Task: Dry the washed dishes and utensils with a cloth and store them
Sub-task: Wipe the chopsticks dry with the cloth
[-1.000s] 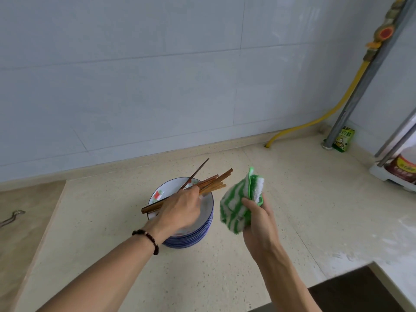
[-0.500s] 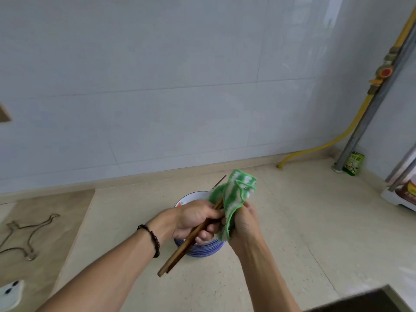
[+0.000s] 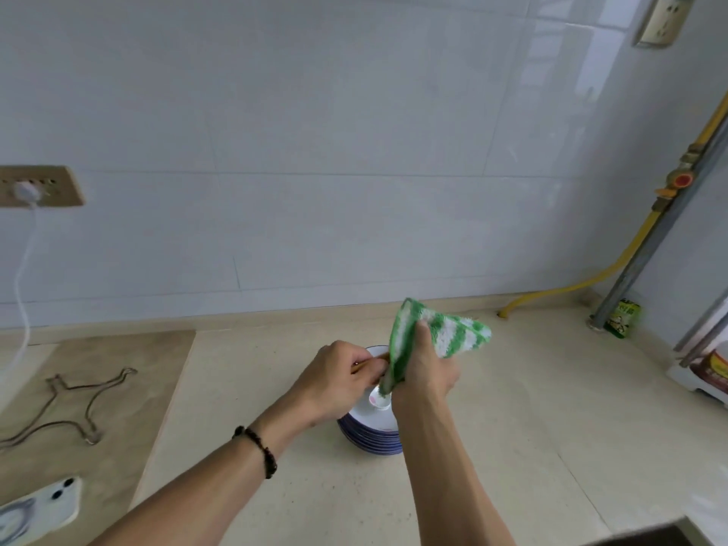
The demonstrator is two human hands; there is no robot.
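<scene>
The left hand [image 3: 342,378] curls around the near ends of the chopsticks [image 3: 364,363], of which only a short brown stretch shows between the two hands. The right hand [image 3: 424,368] grips the green-and-white striped cloth [image 3: 441,329], folded around the chopsticks' far part. Both hands are held just above the stack of blue-rimmed plates [image 3: 372,429], which stands on the beige desk [image 3: 512,447]. Far left on the desk lie a wire trivet [image 3: 63,407] and a white phone [image 3: 43,506]. At the far right, a yellow hose [image 3: 614,266] meets a grey pipe [image 3: 646,250].
</scene>
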